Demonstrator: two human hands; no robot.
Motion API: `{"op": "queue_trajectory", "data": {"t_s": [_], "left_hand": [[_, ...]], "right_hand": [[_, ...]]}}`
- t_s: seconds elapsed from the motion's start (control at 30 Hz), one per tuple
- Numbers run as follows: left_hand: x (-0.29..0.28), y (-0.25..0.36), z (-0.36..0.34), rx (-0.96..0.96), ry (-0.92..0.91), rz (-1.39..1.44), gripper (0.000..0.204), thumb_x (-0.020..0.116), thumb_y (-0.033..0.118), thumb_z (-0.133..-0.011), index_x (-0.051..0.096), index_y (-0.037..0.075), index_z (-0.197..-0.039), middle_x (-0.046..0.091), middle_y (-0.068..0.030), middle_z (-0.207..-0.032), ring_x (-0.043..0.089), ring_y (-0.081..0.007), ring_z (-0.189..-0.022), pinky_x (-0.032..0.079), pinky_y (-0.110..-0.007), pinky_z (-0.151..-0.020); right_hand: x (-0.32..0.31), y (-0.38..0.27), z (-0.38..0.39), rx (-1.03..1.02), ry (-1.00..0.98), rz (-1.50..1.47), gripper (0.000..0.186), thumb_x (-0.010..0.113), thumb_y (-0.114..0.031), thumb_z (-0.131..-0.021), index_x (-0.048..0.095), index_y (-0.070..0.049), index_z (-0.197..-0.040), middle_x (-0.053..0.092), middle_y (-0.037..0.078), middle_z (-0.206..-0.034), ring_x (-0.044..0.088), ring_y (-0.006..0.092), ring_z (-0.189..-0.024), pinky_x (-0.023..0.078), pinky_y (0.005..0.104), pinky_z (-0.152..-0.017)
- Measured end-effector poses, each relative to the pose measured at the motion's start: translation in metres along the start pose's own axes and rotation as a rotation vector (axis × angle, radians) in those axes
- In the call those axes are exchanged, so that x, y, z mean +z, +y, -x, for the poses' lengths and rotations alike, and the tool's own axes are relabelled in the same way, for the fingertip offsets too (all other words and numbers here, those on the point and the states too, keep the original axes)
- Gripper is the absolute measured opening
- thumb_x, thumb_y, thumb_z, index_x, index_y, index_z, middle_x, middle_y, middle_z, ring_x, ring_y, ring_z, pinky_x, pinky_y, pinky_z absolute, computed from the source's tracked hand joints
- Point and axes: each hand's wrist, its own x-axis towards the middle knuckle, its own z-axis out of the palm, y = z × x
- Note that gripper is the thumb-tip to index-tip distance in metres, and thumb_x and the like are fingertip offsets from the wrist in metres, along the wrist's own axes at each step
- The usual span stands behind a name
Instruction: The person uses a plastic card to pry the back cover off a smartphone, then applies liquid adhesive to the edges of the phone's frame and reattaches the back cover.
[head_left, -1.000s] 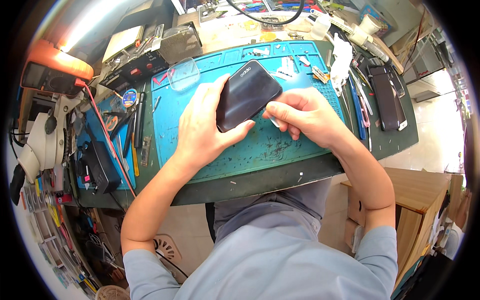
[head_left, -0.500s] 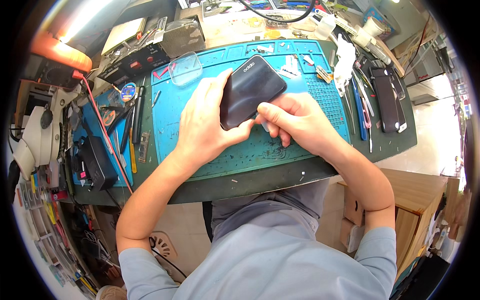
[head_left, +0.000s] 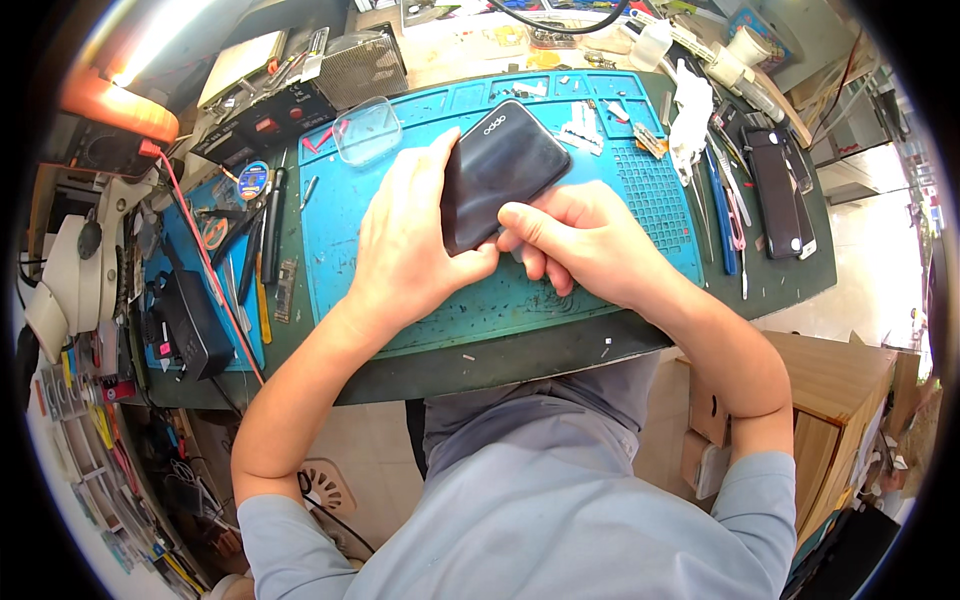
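1 glossy black rectangular phone (head_left: 503,165), gripped in L hand (head_left: 408,235). R hand (head_left: 585,240) pinches thin pale piece (head_left: 516,255) nr phone edge.

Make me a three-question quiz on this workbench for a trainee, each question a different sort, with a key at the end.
1. True or false: the left hand is off the dark smartphone.
2. Multiple choice: at which corner of the blue work mat, as pictured, is the clear plastic box?
A) lower right
B) upper left
C) lower left
3. Fill in the missing word: the multimeter at the far left of the picture has an ____ casing.

Key:
1. False; the left hand is holding the dark smartphone.
2. B
3. orange
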Motion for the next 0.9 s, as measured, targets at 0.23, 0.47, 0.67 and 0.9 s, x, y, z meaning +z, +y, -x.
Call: {"op": "queue_trajectory", "data": {"t_s": [0.23,0.47,0.67,0.9], "left_hand": [[-0.003,0.002,0.000,-0.054,-0.002,0.020,0.092,0.085,0.018,-0.067,0.044,-0.001,-0.147,0.057,-0.0189,-0.120,0.059,-0.0380,-0.112,0.051,-0.045,-0.095],[-0.005,0.004,-0.003,0.000,-0.004,-0.053,0.092,0.086,0.018,-0.067,0.045,0.001,-0.148,0.057,-0.0178,-0.120,0.058,-0.0366,-0.110,0.049,-0.046,-0.095],[-0.011,0.006,-0.003,0.176,0.091,-0.281,0.092,0.087,0.017,-0.067,0.046,0.004,-0.149,0.058,-0.0166,-0.121,0.058,-0.0360,-0.112,0.047,-0.044,-0.097],[-0.013,0.008,-0.002,0.211,0.103,-0.273,0.094,0.088,0.023,-0.068,0.046,0.005,-0.150,0.058,-0.0143,-0.119,0.058,-0.0324,-0.109,0.045,-0.045,-0.096]], "right_hand": [[-0.002,-0.002,0.001,-0.035,0.021,-0.001,0.040,0.061,-0.033,-0.107,0.075,0.003,-0.095,0.063,0.001,-0.066,0.051,0.0047,-0.049,0.041,0.0216,-0.046],[-0.030,0.001,0.005,-0.057,0.161,0.005,0.041,0.062,-0.036,-0.106,0.074,0.001,-0.094,0.062,0.000,-0.064,0.050,0.0037,-0.048,0.039,0.0195,-0.047],[-0.035,-0.002,0.007,-0.192,0.388,0.240,0.044,0.062,-0.039,-0.106,0.071,-0.002,-0.085,0.060,-0.001,-0.062,0.051,0.0037,-0.049,0.039,0.0209,-0.047],[-0.041,0.004,-0.002,-0.474,0.443,0.448,0.031,0.068,-0.032,-0.103,0.071,-0.003,-0.090,0.062,-0.001,-0.069,0.054,0.0053,-0.062,0.043,0.0243,-0.056]]}}
